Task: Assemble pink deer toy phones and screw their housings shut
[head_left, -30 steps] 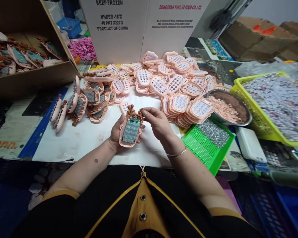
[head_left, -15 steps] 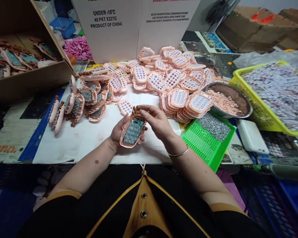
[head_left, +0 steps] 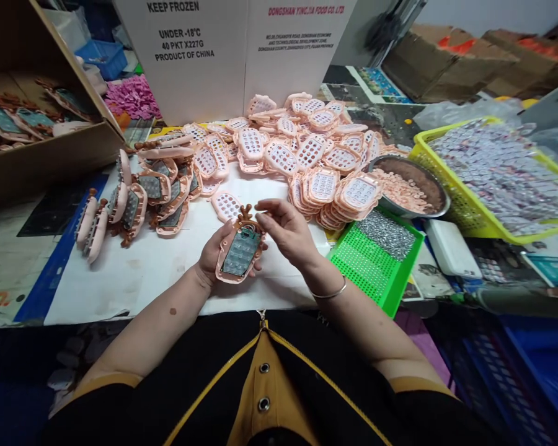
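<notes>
Toy-phone back shell (head_left: 239, 253), pink, lay face-up in the palm, left of the green tray (head_left: 369, 272) and above the white sheet (head_left: 134, 272). A grey-green keypad board filled the shell's inside. A brown antler piece (head_left: 245, 214) stood at its top end.

Left hand (head_left: 212, 253) was cupped under the shell, with fingers curled round its edges. Right hand (head_left: 289, 232) was between shell and green tray, thumb and forefinger tips drawn close together at the antler piece and the other fingers loosely curled. Whether they pinched anything was too small to tell. A thin bangle (head_left: 329, 292) was on that wrist.

A heap of screws (head_left: 387, 233) lay on the tray's far half. Just behind the tray was a metal bowl (head_left: 434, 197) of small pink parts. Behind and to the left of the tray, stacked pink keypad faceplates (head_left: 323, 186) crowded close to the right hand. One loose faceplate (head_left: 225, 204) lay just beyond the shell. Farther left of the tray, fitted shells (head_left: 130, 207) stood on edge in a row. Right of and behind the tray was a yellow basket (head_left: 474, 217), and just right of the tray a small white box (head_left: 451, 249). Well behind the tray stood a white carton (head_left: 204, 68) marked KEEP FROZEN. Far to the tray's left was a brown cardboard box (head_left: 51, 155) holding more shells.
</notes>
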{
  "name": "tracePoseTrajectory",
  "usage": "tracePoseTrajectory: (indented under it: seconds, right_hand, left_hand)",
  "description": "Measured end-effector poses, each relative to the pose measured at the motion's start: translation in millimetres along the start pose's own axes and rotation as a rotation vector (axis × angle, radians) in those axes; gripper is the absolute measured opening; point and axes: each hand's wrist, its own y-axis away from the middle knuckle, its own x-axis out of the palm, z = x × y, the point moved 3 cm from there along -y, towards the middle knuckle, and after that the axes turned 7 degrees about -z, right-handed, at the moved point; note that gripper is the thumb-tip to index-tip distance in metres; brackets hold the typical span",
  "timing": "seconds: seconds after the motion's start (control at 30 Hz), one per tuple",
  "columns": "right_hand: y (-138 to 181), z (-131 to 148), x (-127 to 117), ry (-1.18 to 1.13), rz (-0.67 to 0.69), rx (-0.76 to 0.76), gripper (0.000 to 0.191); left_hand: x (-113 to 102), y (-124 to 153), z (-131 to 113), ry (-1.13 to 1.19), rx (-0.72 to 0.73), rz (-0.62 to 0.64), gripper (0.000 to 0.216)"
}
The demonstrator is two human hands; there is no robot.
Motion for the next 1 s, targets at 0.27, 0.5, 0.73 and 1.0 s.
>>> tracePoseTrajectory:
  seconds: [0.27,0.5,0.73,1.0]
  right_hand:
    - [-28,46,-95,1.627,0.181,-0.365,0.014]
    - [-29,25,-95,1.82,0.293,-0.332,0.023]
    - [-26,31,-95,1.861,0.251,-0.446,0.021]
    - [-30,15,-108,1.751,0.095,-0.811,0.015]
  left_hand:
    - [2,-3,-13,0.068,0.265,-0.162,0.056]
    - [1,-4,-10,0.065,0.338,-0.263,0.079]
    - [0,1,-5,0.115,0.304,-0.207,0.071]
    - [-12,-7,5,0.188,0.347,-0.235,0.071]
